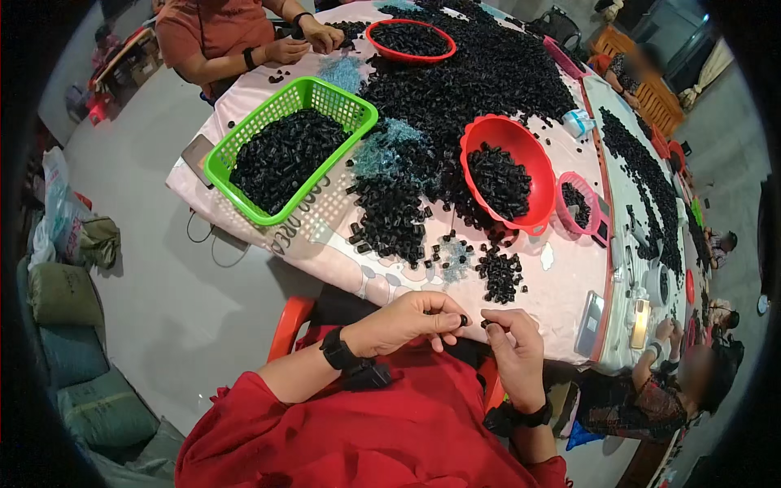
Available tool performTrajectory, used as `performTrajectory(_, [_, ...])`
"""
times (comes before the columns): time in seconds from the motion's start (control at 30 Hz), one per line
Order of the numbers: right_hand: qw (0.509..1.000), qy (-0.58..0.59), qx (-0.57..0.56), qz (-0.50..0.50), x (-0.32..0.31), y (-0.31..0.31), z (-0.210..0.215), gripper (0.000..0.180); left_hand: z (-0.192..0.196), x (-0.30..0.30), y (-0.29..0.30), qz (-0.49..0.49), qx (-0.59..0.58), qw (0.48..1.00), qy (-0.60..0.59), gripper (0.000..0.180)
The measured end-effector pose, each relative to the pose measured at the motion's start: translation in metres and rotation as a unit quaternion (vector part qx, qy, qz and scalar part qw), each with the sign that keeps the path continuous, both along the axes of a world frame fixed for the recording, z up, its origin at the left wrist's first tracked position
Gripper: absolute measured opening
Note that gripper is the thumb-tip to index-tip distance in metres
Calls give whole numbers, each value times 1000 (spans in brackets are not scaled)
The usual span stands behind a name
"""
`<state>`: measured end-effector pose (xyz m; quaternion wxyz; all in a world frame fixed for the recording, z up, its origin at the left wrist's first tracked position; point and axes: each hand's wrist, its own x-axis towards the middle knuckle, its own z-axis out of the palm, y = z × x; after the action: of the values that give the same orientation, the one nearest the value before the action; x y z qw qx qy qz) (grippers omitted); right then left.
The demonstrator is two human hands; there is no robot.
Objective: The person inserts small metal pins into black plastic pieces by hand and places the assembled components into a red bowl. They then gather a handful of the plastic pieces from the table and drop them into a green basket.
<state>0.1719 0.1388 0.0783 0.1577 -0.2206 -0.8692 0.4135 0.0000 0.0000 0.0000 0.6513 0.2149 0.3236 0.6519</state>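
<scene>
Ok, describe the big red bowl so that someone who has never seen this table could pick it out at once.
Start at the long table with the pale patterned cover and its heap of small black parts. The red bowl sits right of the green basket. It is round, deep and solid-walled, larger than the pink basket beside it, unlike the shallow red dish at the far end.

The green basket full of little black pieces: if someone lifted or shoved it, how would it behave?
The green basket is thin plastic mesh, so it would probably flex a little. Heaped nearly full with small black pieces, it is likely heavyish for its size. It sits on a cloth-covered table, so a push might drag the cloth rather than slide.
</scene>
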Motion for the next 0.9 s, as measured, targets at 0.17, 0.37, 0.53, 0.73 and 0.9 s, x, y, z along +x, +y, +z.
performTrajectory(0.17, [999,-4,12,-33,-4,-6,4,21,7,-2,1,3,-5,1000,10,24])
performTrajectory(0.37, [999,17,16,-39,-2,-8,6,20,11,3,-1,29,-4,1000,10,23])
performTrajectory(0.53, [994,58,87,6,-5,-6,6,17,9,6,1,60,25,997,29,23])
performTrajectory(0.73, [976,114,182,34,-18,-8,0,21,7,9,1,66,0,997,50,24])
performTrajectory(0.9, [971,119,205,42,-20,-7,-9,23,6,11,1,70,-13,996,55,23])
